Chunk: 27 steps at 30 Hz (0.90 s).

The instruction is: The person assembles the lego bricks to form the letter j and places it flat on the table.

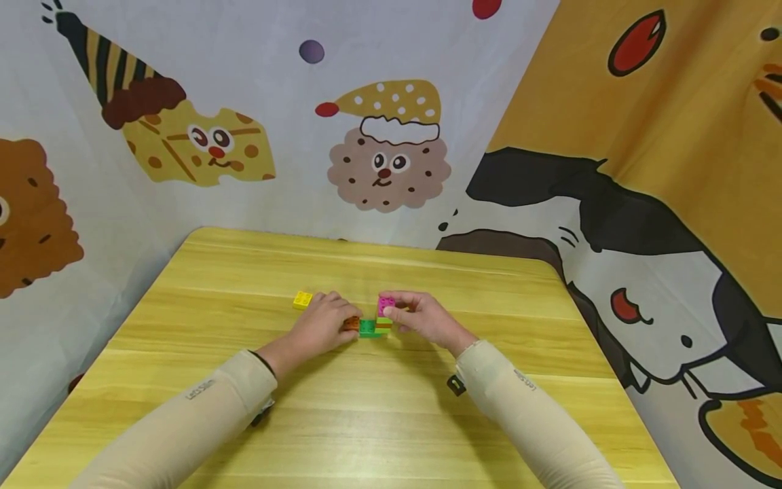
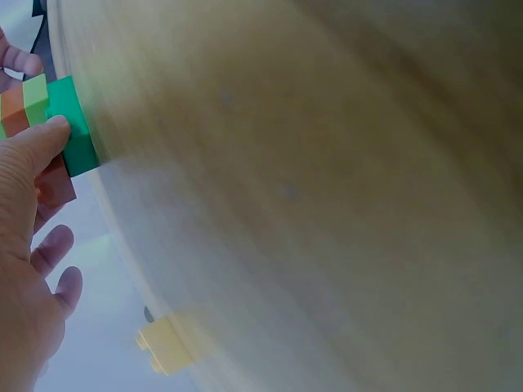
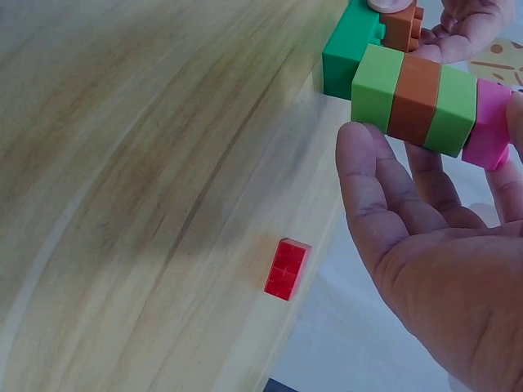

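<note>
My left hand point(image 1: 324, 322) grips a brown brick point(image 3: 400, 28) on the left end of a long green brick point(image 3: 350, 53), its thumb lying on the green one. From the other end of the green brick rises a stack: a lime brick point(image 3: 376, 80), a brown layer point(image 3: 414, 100) and another lime brick point(image 3: 454, 110). A pink brick point(image 1: 386, 305) tops this column, and my right hand point(image 1: 429, 320) pinches it between thumb and fingers. Other fingers of that hand reach alongside the stack in the right wrist view.
A yellow brick point(image 1: 302, 300) lies just beyond the left hand. In the right wrist view a red brick point(image 3: 286, 269) lies on the wooden table point(image 1: 366, 421). A printed cloth point(image 1: 244, 210) hangs behind the table's far edge.
</note>
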Motion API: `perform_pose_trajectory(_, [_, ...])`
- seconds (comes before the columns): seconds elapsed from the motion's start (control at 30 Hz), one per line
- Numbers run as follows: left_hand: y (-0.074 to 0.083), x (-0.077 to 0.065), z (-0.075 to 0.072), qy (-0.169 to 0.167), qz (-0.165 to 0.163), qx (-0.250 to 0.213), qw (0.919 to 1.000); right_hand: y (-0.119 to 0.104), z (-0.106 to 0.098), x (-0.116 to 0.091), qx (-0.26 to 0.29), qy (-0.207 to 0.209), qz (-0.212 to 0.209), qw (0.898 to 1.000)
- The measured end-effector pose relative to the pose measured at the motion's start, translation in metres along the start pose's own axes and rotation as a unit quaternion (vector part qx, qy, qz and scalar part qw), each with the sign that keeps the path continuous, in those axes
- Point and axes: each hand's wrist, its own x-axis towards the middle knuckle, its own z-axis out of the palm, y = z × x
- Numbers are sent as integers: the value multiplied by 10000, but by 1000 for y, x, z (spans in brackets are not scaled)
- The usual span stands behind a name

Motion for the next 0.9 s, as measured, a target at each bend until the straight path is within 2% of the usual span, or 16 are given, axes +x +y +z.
perform_pose_trajectory(0.43, [0, 1, -1, -82, -124, -103, 9998, 0, 0, 1, -160, 34, -82, 9998])
perform_pose_trajectory(0.9, [0, 0, -1, -127, -134, -97, 9998, 6, 5, -1, -404, 305, -334, 9982])
